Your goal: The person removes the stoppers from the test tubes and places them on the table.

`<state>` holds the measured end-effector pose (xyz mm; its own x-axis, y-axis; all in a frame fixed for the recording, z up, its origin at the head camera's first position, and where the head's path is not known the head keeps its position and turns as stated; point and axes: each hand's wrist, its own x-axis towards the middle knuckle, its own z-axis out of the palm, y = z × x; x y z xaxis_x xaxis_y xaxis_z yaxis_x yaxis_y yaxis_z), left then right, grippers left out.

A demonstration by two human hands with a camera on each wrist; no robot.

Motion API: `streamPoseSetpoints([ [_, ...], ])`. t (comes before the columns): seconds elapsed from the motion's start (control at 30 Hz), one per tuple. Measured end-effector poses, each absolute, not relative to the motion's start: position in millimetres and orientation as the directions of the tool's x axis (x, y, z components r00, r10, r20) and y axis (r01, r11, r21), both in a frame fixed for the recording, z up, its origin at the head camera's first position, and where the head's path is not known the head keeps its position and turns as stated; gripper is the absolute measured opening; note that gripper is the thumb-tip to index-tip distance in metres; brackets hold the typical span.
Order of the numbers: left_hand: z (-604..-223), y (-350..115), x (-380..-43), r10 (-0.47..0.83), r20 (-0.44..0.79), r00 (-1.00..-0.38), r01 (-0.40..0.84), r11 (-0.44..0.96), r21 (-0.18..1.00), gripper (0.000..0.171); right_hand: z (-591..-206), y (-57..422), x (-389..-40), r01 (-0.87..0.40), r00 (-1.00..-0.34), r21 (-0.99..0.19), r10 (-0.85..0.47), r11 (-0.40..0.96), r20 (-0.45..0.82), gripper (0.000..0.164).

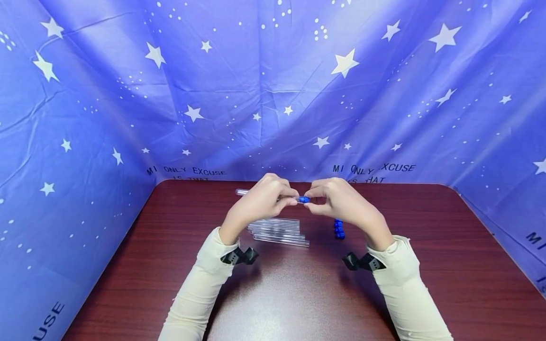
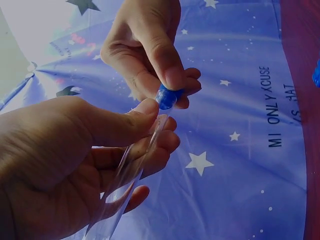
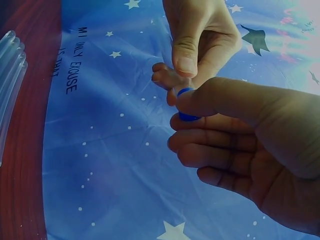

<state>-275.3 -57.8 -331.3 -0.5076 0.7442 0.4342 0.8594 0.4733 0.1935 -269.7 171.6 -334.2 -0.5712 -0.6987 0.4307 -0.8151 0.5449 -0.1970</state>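
Observation:
My left hand (image 1: 266, 198) pinches a clear test tube (image 2: 125, 185) near its mouth, the rounded end pointing left in the head view. A blue cap (image 2: 167, 97) sits at the tube's mouth, and the thumb and fingers of my right hand (image 1: 339, 199) pinch it. Both hands are raised above the far part of the table, nearly touching each other. In the right wrist view, the thumb partly hides the blue cap (image 3: 187, 111). How far the cap is seated cannot be told.
Several clear tubes (image 1: 279, 232) lie side by side on the dark red wooden table (image 1: 426, 227), below the left hand. To their right, several blue caps (image 1: 339, 229) stand in a short row. A blue star-printed cloth (image 1: 264, 94) hangs behind and at both sides.

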Motion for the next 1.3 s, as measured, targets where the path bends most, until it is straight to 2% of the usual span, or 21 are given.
streamPoseSetpoints([
  [0.23,-332,-57,-274,0.74,0.444,-0.506,0.855,0.497,0.146,0.012,-335,174,-273,-0.829,-0.556,-0.225,-0.714,0.512,0.426,0.008],
  [0.47,-332,-54,-273,0.745,0.438,-0.504,0.854,0.507,0.12,0.012,-337,179,-281,-0.843,-0.535,-0.328,-0.729,0.427,0.427,0.01],
  [0.67,-333,-52,-272,0.752,0.436,-0.494,0.854,0.515,0.078,0.012,-337,183,-286,-0.795,-0.573,-0.467,-0.733,0.388,0.366,0.009],
  [0.93,-334,-50,-271,0.75,0.455,-0.48,0.852,0.523,0.037,0.012,-344,189,-294,-0.657,-0.656,-0.652,-0.714,0.379,0.246,0.013],
  [1.1,-334,-50,-271,0.725,0.452,-0.519,0.828,0.557,0.057,0.013,-345,189,-295,-0.598,-0.683,-0.69,-0.71,0.407,0.174,0.012],
  [1.3,-334,-52,-273,0.7,0.456,-0.549,0.821,0.554,0.138,0.015,-345,189,-295,-0.57,-0.687,-0.714,-0.713,0.406,0.142,0.014],
])
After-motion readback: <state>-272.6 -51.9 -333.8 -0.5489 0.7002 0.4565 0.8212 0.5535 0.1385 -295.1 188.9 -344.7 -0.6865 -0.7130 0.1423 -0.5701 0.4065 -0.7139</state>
